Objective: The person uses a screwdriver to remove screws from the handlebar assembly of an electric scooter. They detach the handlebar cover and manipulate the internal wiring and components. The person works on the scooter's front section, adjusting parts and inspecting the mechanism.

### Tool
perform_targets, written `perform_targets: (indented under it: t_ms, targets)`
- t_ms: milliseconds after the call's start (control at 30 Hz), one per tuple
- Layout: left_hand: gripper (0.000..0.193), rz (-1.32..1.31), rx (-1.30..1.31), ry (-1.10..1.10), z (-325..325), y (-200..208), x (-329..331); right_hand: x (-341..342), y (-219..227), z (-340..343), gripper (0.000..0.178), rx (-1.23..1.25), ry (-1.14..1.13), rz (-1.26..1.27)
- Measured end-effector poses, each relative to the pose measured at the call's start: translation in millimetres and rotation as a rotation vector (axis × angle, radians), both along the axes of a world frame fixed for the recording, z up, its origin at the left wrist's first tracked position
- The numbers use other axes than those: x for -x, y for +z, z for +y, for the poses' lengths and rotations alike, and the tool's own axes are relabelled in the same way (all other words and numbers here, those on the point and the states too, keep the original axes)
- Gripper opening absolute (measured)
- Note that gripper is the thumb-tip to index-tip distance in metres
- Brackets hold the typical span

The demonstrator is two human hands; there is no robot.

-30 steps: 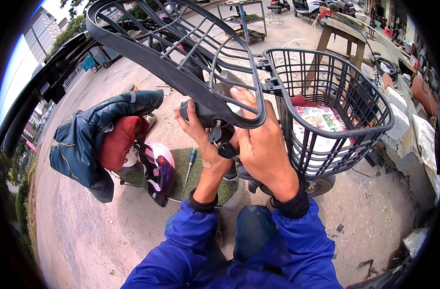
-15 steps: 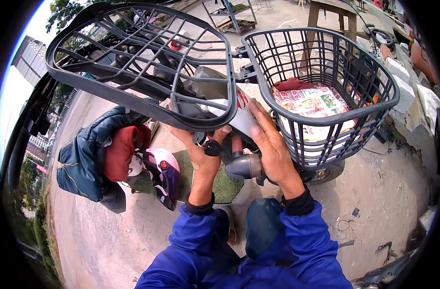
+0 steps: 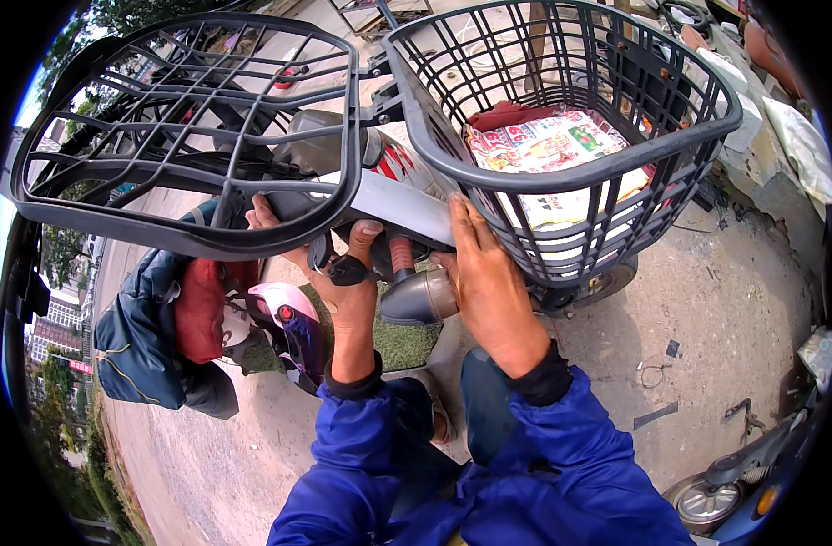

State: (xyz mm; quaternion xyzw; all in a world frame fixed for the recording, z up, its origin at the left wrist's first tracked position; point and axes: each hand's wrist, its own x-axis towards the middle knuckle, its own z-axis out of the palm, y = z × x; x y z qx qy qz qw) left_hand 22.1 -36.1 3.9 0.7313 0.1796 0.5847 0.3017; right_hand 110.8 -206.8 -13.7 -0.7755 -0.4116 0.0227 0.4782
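A silver scooter panel [image 3: 398, 207] spans the space beneath the raised black basket lid [image 3: 188, 246]. My left hand [image 3: 347, 296] grips the panel's left part, its thumb pointing up and its other fingers partly behind the lid's rim. A black key fob [image 3: 347, 270] hangs against that palm. My right hand [image 3: 493, 287] lies with fingers stretched along the panel's right end, close to the black basket [image 3: 575, 182]. Between both hands sit a dark grey cylindrical part [image 3: 416, 298] and a reddish ribbed grip [image 3: 401, 255].
Folded printed packaging [image 3: 552, 146] lies in the basket. To the left are a dark jacket [image 3: 143, 318], a red cloth [image 3: 199, 309] and a pink-and-purple helmet [image 3: 288, 323]. Green matting [image 3: 411, 346] covers the footboard. Another vehicle's wheel [image 3: 707, 500] shows at lower right; rubble lies along the right side.
The lid, basket and panel appear further left and higher in the view. My right hand has turned its back upward and slid along the panel toward the basket. My left hand keeps its place on the panel.
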Motion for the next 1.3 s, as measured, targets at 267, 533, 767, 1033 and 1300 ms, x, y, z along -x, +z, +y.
perform_targets:
  t_ms: [267,533,767,1033,1300]
  targets:
    - [0.136,0.098,-0.145,0.110,-20,13,-5,7,0,5,0.064,-0.090,-0.084,-0.007]
    - [0.127,-0.176,0.181,-0.222,-10,3,-10,7,2,11,0.063,-0.102,-0.130,-0.142]
    - [0.115,-0.173,0.084,-0.230,1,-12,-11,1,-6,12,0.062,-0.127,-0.099,-0.219]
    - [0.144,-0.413,0.333,-0.284,13,-10,-8,3,-6,17,0.056,-0.166,-0.091,-0.262]
    - [0.053,-0.183,0.409,-0.334,42,-21,-14,-1,-11,23,0.056,-0.176,-0.096,-0.319]
